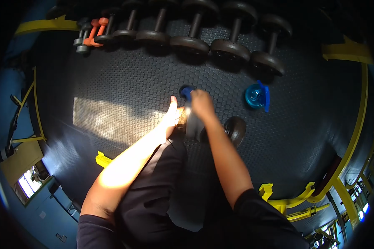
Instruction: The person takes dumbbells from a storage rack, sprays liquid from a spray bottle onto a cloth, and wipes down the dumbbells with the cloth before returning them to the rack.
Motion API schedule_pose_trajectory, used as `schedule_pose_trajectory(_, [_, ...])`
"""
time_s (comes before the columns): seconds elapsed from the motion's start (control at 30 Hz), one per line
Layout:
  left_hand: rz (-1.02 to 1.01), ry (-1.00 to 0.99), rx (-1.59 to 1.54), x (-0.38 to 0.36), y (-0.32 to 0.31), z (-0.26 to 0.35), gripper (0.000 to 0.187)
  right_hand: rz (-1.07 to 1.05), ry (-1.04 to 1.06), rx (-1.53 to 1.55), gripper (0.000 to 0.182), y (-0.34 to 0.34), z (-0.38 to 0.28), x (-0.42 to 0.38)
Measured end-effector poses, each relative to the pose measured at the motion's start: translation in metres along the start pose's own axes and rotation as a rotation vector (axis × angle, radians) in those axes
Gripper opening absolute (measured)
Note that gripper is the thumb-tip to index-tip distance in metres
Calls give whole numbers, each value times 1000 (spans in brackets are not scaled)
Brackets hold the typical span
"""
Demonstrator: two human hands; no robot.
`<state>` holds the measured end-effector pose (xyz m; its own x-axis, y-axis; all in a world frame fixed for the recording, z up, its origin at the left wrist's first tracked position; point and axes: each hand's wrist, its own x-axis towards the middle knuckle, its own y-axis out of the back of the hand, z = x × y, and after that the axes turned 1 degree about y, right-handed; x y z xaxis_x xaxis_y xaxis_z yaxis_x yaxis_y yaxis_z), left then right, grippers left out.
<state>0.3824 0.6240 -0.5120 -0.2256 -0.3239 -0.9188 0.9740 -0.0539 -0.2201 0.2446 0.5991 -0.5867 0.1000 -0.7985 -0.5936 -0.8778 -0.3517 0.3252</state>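
My left hand (169, 119), lit by the sun, has its thumb stretched up; its other fingers are partly hidden beside a small tan-brown patch (181, 117). To its right, my right hand (202, 106) is closed, slightly blurred, at the end of a small dark-blue object (187, 93) whose kind I cannot make out. Below the hands hangs a smeared grey shape (193, 126), perhaps cloth. A dark round weight (235, 129) rests on the floor by my right forearm; part of it is hidden.
A row of dark dumbbells (190, 45) lines the far floor, with orange dumbbells (97, 32) and a grey dumbbell (82, 37) at its left. A blue clear container (254, 96) stands right. Yellow frames (360, 120) edge the black rubber mat (124, 74).
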Motion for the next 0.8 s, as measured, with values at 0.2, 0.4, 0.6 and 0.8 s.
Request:
schedule_pose_trajectory(0.2, [-995, 29, -482, 67, 80, -32, 94, 344, 237, 184, 37, -27, 14, -14])
schedule_pose_trajectory(0.4, [-162, -6, -121, -1, 1, 14, 98, 282, 450, -181, 42, -111, 55, -124])
schedule_pose_trajectory(0.6, [-70, -222, 640, 32, 25, -7, 56, 208, 317, 209, 24, -63, 81, -208])
schedule_pose_trajectory(0.8, [80, -406, 1010, 3, -8, 8, 47, 375, 375, 55, 29, 53, 73, -279])
